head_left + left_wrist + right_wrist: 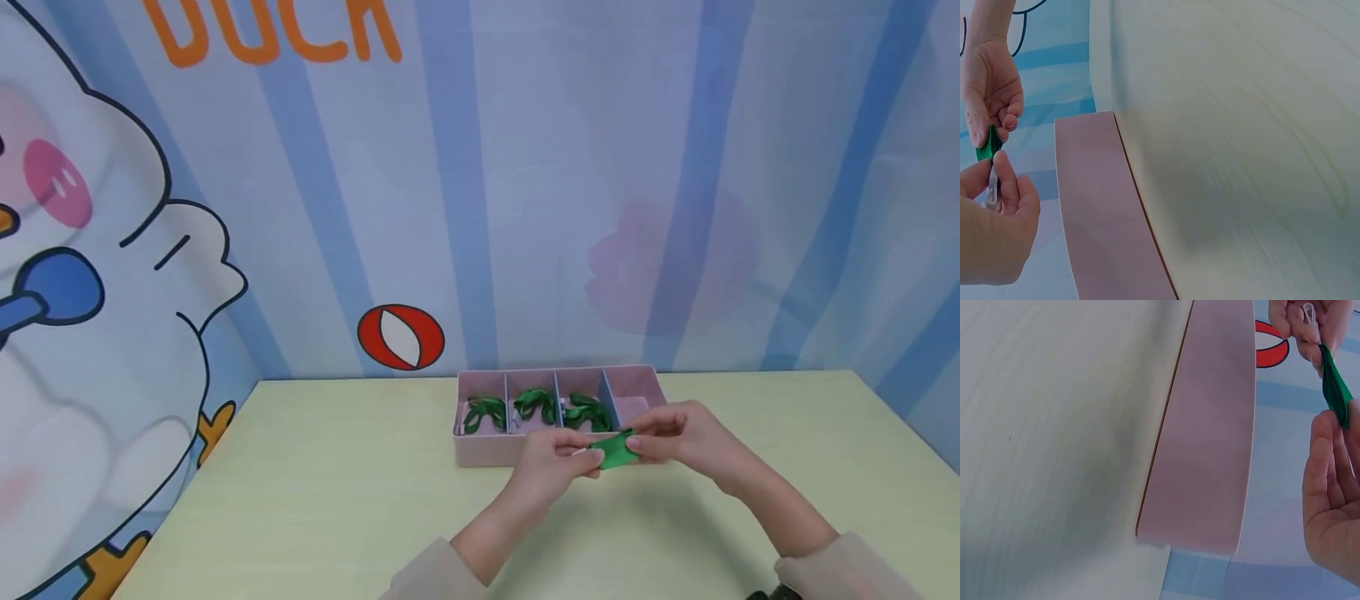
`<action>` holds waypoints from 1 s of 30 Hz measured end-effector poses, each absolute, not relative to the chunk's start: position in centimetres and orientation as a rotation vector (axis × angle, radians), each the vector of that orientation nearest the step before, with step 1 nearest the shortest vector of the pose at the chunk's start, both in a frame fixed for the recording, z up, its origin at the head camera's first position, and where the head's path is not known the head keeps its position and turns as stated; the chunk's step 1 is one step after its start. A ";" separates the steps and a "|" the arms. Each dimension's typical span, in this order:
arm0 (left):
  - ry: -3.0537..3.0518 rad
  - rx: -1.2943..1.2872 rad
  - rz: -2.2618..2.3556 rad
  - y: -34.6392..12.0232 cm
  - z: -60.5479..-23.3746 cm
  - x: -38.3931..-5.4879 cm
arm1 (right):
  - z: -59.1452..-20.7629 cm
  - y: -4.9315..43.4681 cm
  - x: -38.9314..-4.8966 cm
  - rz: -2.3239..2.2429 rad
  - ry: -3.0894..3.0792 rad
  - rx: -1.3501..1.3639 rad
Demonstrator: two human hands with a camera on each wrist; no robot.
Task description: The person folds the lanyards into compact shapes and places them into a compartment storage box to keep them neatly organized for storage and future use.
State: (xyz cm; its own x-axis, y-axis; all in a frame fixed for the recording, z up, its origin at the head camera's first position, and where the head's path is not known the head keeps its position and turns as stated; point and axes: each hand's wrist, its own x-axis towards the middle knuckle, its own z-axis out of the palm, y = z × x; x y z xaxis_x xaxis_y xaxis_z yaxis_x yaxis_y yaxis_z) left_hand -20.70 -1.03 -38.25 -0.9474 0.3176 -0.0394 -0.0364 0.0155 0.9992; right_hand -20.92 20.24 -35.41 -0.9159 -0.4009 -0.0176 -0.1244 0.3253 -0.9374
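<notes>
A bright green strip of ribbon-like fabric [617, 451] is stretched between the two hands, just in front of a pink box [487, 452]. At its left end, the left hand [542, 468] pinches it between thumb and fingers. The right hand [697, 442] pinches the opposite end. A whitish, see-through plastic piece [992, 187] runs from the ribbon into the left fingers, and its looped tip [1310, 311] shows in the right wrist view. Three dark green ribbon bundles [486, 413] lie in the box's left three compartments, one in each.
The box's rightmost compartment [632, 405] shows a bare floor, partly covered by the right hand. Blue dividers [609, 400] split the box. It stands near the back edge of a pale wooden table [337, 500], before a blue striped cloth backdrop [540, 167]. A small black object [780, 593] shows by the right sleeve.
</notes>
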 end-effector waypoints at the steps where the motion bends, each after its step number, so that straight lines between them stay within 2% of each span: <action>1: 2.037 0.290 2.026 -1.0 -38.2 -20.7 | -35.4 20.4 -21.0 -1.632 2.335 -0.481; 8: 2.028 0.302 2.043 -0.9 -38.1 -20.8 | -35.6 21.1 -21.6 -1.626 2.416 -0.452; 14: 1.979 0.246 2.066 -1.0 -38.2 -21.2 | -37.0 22.4 -22.5 -1.544 2.876 -0.080; 18: 1.978 0.215 2.077 -0.9 -38.4 -21.6 | -38.3 23.2 -23.5 -1.600 2.785 0.074; 24: 1.996 0.186 2.071 -1.1 -38.6 -21.9 | -39.9 23.2 -24.5 -1.615 2.621 0.120; 30: 2.033 0.297 2.037 -0.3 -38.5 -23.5 | -39.7 24.3 -25.5 -1.634 2.581 0.061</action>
State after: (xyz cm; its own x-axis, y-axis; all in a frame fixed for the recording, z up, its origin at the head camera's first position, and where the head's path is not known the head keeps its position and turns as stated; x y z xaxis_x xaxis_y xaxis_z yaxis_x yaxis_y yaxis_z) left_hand -23.48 -0.27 -38.47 -0.9485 0.3154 -0.0306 -0.0311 0.0032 0.9995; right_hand -25.48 24.27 -39.65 -0.9955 -0.0127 -0.0944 0.0799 0.4284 -0.9000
